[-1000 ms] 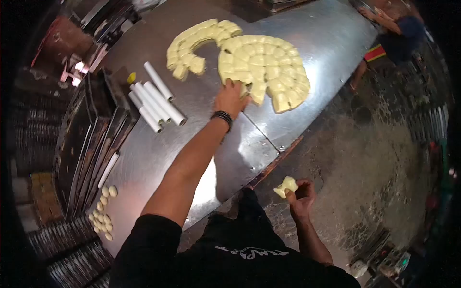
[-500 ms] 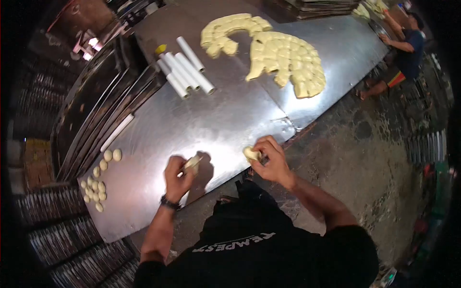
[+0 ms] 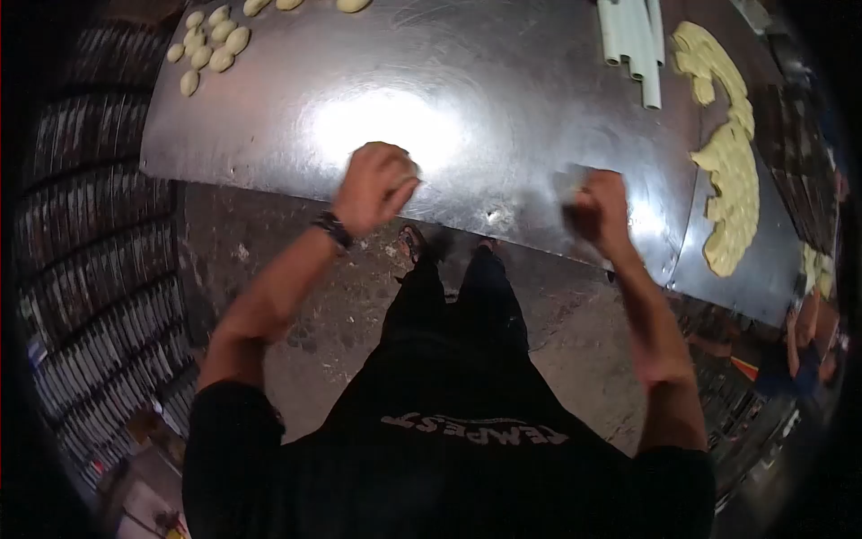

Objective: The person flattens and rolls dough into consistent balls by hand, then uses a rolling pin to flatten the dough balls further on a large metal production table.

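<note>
My left hand (image 3: 373, 189) is closed around a small piece of dough (image 3: 410, 171), held above the metal table (image 3: 512, 108) near its front edge. Further right, my right hand (image 3: 604, 207) is curled over the table edge and smeared by motion. A pale blur at its fingertips looks like the dough piece it held earlier. Several small dough balls (image 3: 222, 59) lie at the table's far left. On the right spreads a large sheet of dough (image 3: 738, 184) scored into portions, with a curved strip of dough (image 3: 718, 58) beyond it.
Several white tubes (image 3: 636, 45) lie at the back right of the table. Racks of dark trays (image 3: 99, 171) fill the left side. Another person (image 3: 795, 359) is at the table's far right end. My feet stand on the concrete floor (image 3: 296, 242).
The view has swung left, so the dough balls, tubes and dough sheet appear shifted and turned. Both hands remain curled, and the right one is now blurred by movement.
</note>
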Demonstrator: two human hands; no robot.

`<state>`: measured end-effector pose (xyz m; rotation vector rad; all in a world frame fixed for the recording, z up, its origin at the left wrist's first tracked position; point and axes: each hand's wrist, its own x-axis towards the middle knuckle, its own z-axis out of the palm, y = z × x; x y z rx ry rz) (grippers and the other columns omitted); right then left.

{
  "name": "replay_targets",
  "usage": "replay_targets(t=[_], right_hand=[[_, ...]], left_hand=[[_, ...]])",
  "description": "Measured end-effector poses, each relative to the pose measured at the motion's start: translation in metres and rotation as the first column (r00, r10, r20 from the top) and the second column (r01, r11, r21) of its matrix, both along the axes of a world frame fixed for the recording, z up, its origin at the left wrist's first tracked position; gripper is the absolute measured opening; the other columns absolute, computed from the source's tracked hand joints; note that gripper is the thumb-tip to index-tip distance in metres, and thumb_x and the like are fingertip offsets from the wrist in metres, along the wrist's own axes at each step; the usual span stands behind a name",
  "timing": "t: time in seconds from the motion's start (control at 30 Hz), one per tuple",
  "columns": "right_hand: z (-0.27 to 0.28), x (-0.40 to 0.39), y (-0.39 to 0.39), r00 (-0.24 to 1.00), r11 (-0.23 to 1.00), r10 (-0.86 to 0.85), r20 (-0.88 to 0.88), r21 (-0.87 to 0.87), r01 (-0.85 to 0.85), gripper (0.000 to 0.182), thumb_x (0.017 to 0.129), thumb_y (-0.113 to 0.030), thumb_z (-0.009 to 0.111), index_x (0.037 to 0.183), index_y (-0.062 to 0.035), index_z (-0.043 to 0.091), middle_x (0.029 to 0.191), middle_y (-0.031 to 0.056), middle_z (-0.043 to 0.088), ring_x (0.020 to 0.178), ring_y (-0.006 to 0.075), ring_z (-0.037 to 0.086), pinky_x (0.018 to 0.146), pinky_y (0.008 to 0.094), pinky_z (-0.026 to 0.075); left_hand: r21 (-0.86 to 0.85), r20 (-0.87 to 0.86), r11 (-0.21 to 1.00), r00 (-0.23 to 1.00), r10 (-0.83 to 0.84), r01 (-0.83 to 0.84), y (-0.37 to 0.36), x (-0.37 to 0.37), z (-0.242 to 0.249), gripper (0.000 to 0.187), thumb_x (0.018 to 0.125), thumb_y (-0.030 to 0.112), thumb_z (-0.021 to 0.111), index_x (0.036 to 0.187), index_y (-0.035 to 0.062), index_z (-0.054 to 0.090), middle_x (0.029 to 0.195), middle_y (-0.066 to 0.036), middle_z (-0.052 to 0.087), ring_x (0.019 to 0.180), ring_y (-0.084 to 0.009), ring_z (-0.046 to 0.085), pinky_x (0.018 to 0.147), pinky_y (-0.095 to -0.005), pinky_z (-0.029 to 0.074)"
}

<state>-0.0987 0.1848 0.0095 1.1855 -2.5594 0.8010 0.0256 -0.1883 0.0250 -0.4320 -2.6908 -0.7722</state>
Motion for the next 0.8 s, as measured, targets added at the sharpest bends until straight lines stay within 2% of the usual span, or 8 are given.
replay_targets(t=[0.07, 0.17, 0.23, 0.37, 0.43, 0.47, 0.63, 0.8], right_hand=[[0.004, -0.037, 0.027, 0.98, 0.98, -0.198, 0.022, 0.014, 0.198, 0.01, 0.071, -0.01, 0.062, 0.075, -0.0026, 0.057, 0.083, 0.0159, 0.058, 0.083, 0.0343, 0.056, 0.076, 0.0447, 0.043], [-0.014, -0.106, -0.009, 0.834, 0.828, -0.527, 0.161, -0.123, 0.547, 0.017, 0.073, -0.018, 0.067, 0.07, -0.0026, 0.06, 0.076, 0.0148, 0.06, 0.077, 0.0344, 0.057, 0.074, 0.0402, 0.045], [0.001, -0.101, -0.07, 0.788, 0.81, -0.436, 0.435, -0.191, 0.554, 0.02, 0.072, -0.021, 0.07, 0.067, -0.0032, 0.061, 0.073, 0.0142, 0.059, 0.073, 0.0341, 0.056, 0.072, 0.0409, 0.045], [-0.015, -0.038, -0.063, 0.993, 0.979, 0.085, -0.086, -0.181, -0.099, 0.009, 0.072, -0.014, 0.065, 0.07, -0.0069, 0.061, 0.076, 0.0136, 0.058, 0.08, 0.0327, 0.058, 0.078, 0.0432, 0.045], [0.001, -0.035, -0.009, 0.975, 0.934, 0.18, 0.134, 0.287, -0.211, 0.012, 0.069, -0.01, 0.064, 0.077, -0.0049, 0.056, 0.08, 0.0127, 0.057, 0.084, 0.0335, 0.055, 0.077, 0.0445, 0.043], [0.01, -0.043, 0.009, 0.969, 0.972, 0.235, 0.073, -0.029, -0.234, 0.011, 0.07, -0.01, 0.064, 0.075, -0.0044, 0.056, 0.078, 0.0127, 0.056, 0.082, 0.0323, 0.054, 0.074, 0.0438, 0.042], [-0.035, -0.115, 0.005, 0.849, 0.862, -0.496, 0.185, -0.013, 0.506, 0.021, 0.069, -0.015, 0.073, 0.082, -0.0027, 0.06, 0.085, 0.014, 0.058, 0.087, 0.0325, 0.055, 0.079, 0.0415, 0.043], [0.003, -0.048, -0.038, 0.867, 0.903, -0.43, 0.254, 0.104, 0.417, 0.039, 0.07, -0.022, 0.079, 0.098, -0.0014, 0.062, 0.101, 0.0148, 0.061, 0.096, 0.0301, 0.056, 0.089, 0.0397, 0.044]], left_hand=[[-0.116, 0.155, 0.964, 0.954, 0.256, -0.24, -0.028, -0.015, 0.005, 0.02, 0.078, 0.023, 0.067, 0.085, 0.0053, 0.061, 0.097, -0.013, 0.06, 0.093, -0.0294, 0.055, 0.08, -0.0448, 0.042], [0.211, -0.025, 0.691, 0.703, 0.71, -0.691, -0.02, -0.101, -0.031, 0.025, 0.074, 0.027, 0.067, 0.073, 0.0031, 0.059, 0.081, -0.015, 0.059, 0.081, -0.0318, 0.055, 0.073, -0.0433, 0.044], [0.296, 0.099, 0.62, 0.669, 0.736, -0.726, 0.031, -0.142, -0.018, 0.028, 0.072, 0.03, 0.066, 0.066, 0.0032, 0.062, 0.072, -0.018, 0.062, 0.075, -0.0368, 0.058, 0.073, -0.0462, 0.046], [0.178, 0.057, 0.886, 0.904, 0.424, -0.427, 0.079, -0.084, -0.006, 0.013, 0.076, 0.017, 0.063, 0.074, 0.0037, 0.063, 0.08, -0.017, 0.061, 0.082, -0.0362, 0.056, 0.075, -0.0437, 0.044], [0.083, 0.062, 0.94, 0.943, 0.327, -0.331, 0.051, -0.038, -0.013, 0.015, 0.077, 0.018, 0.064, 0.087, 0.0069, 0.063, 0.091, -0.01, 0.058, 0.091, -0.0295, 0.053, 0.083, -0.0416, 0.04], [0.003, 0.037, 0.933, 0.932, 0.36, -0.36, 0.027, -0.026, -0.008, 0.017, 0.077, 0.02, 0.063, 0.088, 0.0064, 0.063, 0.092, -0.009, 0.058, 0.092, -0.0282, 0.052, 0.085, -0.0432, 0.038], [0.196, -0.025, 0.499, 0.505, 0.863, -0.844, -0.012, -0.104, -0.026, 0.004, 0.071, 0.011, 0.063, 0.072, 0.0074, 0.063, 0.082, -0.014, 0.06, 0.083, -0.0329, 0.054, 0.076, -0.0416, 0.042], [0.315, 0.178, 0.837, 0.894, 0.411, -0.447, 0.046, -0.068, -0.012, 0.03, 0.07, 0.013, 0.071, 0.096, 0.0029, 0.06, 0.101, -0.016, 0.059, 0.098, -0.0334, 0.054, 0.086, -0.0441, 0.043]])
